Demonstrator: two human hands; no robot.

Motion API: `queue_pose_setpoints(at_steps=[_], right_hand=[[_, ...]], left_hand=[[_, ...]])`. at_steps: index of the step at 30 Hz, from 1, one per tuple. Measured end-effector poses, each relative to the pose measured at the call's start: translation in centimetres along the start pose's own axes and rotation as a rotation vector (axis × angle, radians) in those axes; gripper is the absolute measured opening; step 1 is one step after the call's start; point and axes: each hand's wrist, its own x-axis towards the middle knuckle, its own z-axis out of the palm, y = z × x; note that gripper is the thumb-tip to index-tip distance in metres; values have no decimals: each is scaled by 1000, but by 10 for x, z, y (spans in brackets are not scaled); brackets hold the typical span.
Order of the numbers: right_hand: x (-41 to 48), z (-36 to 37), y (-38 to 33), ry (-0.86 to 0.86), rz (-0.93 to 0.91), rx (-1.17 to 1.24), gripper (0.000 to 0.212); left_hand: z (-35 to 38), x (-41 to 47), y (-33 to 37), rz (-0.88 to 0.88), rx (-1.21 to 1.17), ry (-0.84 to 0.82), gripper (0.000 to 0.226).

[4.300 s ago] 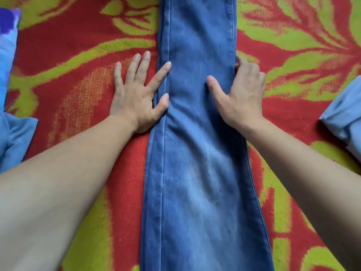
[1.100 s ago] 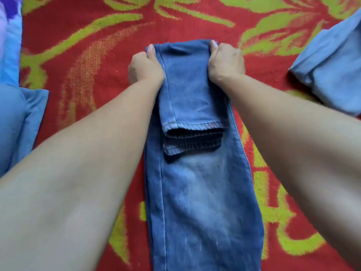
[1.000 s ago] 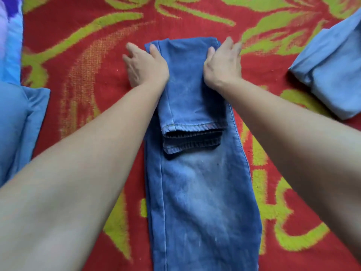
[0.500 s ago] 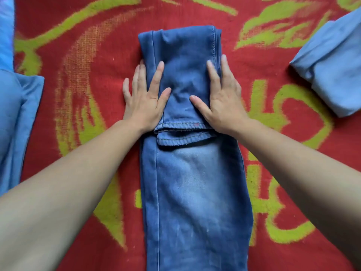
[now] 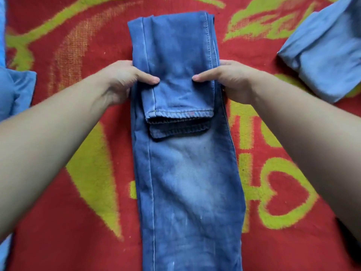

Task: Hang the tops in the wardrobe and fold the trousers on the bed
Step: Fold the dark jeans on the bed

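Trousers: blue denim jeans (image 5: 187, 173), faded pale at mid-length, lying lengthwise on the bed cover; the hem end is folded back on itself, so the folded part makes a thicker block at the far end.
Hems: two stitched leg hems (image 5: 178, 122), stacked and slightly staggered, lying across the jeans just nearer the camera than the hands.
Left hand: left hand (image 5: 121, 79) at the left edge of the folded part, thumb on top of the denim, fingers curled out of sight under the edge; closed in a pinch on the fold.
Right hand: right hand (image 5: 228, 79) at the right edge of the folded part, thumb on top, fingers tucked under the side seam; closed in a pinch on the fold.
Bed cover: red blanket (image 5: 78, 222) with a yellow-green leaf and heart pattern, under the jeans.
Writing: yellow-green shapes right of the jeans may be letters; not readable. No brand tag or label visible on the denim.
Other garment, right: light blue fabric (image 5: 328, 51), rolled or folded, well right of the jeans' far end, apart from them.
Other garment, left: light blue cloth (image 5: 15, 89) at the frame edge, well left of the jeans, partly cut off.
Edges: the jeans' near end runs out of frame at the bottom; the far fold edge lies fully in view.
Open room: bare blanket on both sides of the jeans and beyond the far fold.
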Motion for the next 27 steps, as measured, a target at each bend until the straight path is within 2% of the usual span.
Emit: queue_pose_setpoints(at_steps=[3, 9, 12, 14, 16, 18, 21, 23, 25, 26, 27], right_hand=[[0, -7, -20, 75, -101, -15, 40], [8, -25, -73, 274, -397, -145, 51], [0, -40, -68, 193, -349, -118, 52], [-10, -48, -60, 143, -306, -198, 53], [-17, -50, -56, 205, -365, -330, 50], [-25, -46, -54, 348, -467, -491, 44], [-42, -35, -37, 570, -637, -672, 47], [-58, -21, -14, 665, -828, -814, 36], [-74, -14, 12, 678, -1016, -899, 20], [-80, -14, 26, 641, -1035, -927, 15], [-87, -15, 40, 571, -1001, -946, 25]], left_hand=[[3, 4, 22, 109, 0, 20, 44], [16, 15, 76, 362, -74, 226, 54], [16, 6, 74, 368, -47, 198, 55], [11, -2, 69, 350, -1, 139, 53], [10, -13, 64, 376, 14, 94, 51], [13, -23, 62, 451, 34, 124, 49], [16, -37, 50, 584, 196, 276, 43], [14, -45, 29, 654, 427, 447, 41], [10, -60, -3, 685, 592, 533, 48], [9, -69, -20, 690, 615, 526, 46], [8, -76, -39, 709, 615, 486, 39]])
